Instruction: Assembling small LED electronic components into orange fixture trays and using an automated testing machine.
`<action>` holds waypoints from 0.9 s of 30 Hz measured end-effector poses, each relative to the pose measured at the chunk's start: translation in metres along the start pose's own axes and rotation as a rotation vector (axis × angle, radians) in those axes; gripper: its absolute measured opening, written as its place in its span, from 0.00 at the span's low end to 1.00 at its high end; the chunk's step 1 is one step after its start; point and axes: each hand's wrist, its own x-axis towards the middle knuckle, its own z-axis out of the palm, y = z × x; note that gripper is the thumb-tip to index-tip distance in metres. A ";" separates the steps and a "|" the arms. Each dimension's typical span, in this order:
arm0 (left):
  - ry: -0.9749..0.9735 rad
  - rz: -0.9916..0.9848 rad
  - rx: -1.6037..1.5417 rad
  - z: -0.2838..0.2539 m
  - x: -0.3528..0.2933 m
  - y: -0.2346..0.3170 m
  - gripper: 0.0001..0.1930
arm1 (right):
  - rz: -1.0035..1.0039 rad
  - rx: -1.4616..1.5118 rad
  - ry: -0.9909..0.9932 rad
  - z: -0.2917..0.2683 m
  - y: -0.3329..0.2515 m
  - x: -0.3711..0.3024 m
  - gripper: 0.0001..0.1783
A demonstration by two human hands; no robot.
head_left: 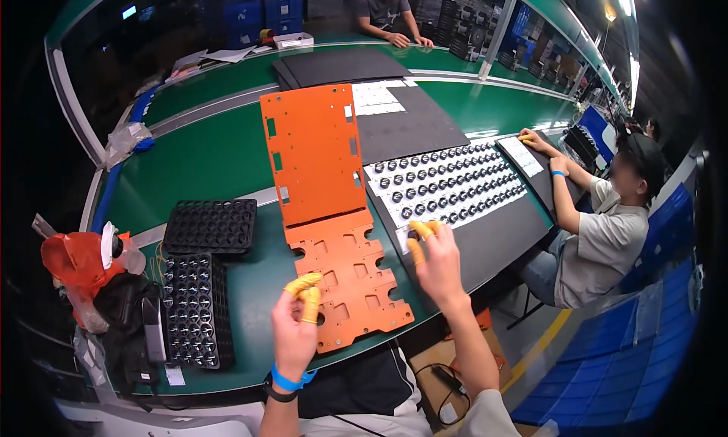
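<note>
Both grips are held narrow, contents unclear: right hand (438, 264) at the seven-o'clock corner of the white tray (389, 205), left hand (294, 317) by the orange fixture (324, 198).

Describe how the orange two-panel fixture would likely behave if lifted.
The orange two-panel fixture is probably stiff, since its broad panels look flat. It may fold along the dark seam between them. Its edge notches could offer fingers some grip.
</note>
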 end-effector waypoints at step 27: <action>0.037 -0.161 0.049 -0.035 0.005 -0.025 0.12 | -0.015 -0.295 -0.066 0.025 0.054 0.009 0.15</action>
